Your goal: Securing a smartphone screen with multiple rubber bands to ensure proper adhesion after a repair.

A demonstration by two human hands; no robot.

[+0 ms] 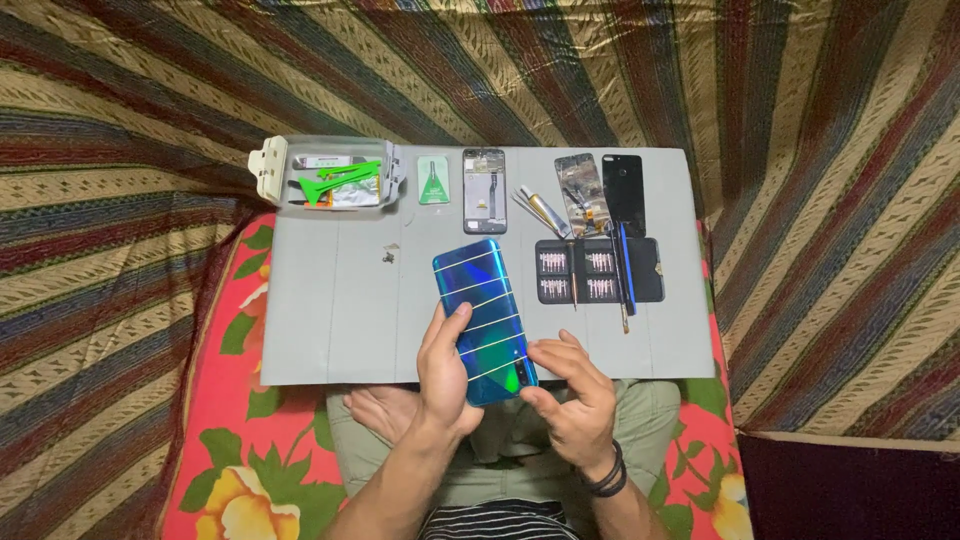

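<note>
down low, the left hand (443,375) curls around the near end of a blue phone (484,320), thumb laid across its glossy back, fingers tucked under its left edge. the right hand (572,400) sits half open just beside it, fingertips touching the phone's lower right corner. the phone lies back up, crossed by thin pale strips, its far end resting on a grey mat (330,320). beyond, a black bit case (598,270) lies to the right, a bare phone frame (484,190) farther up, and a clear box with green pry tools (340,180) sits at the mat's far left.
</note>
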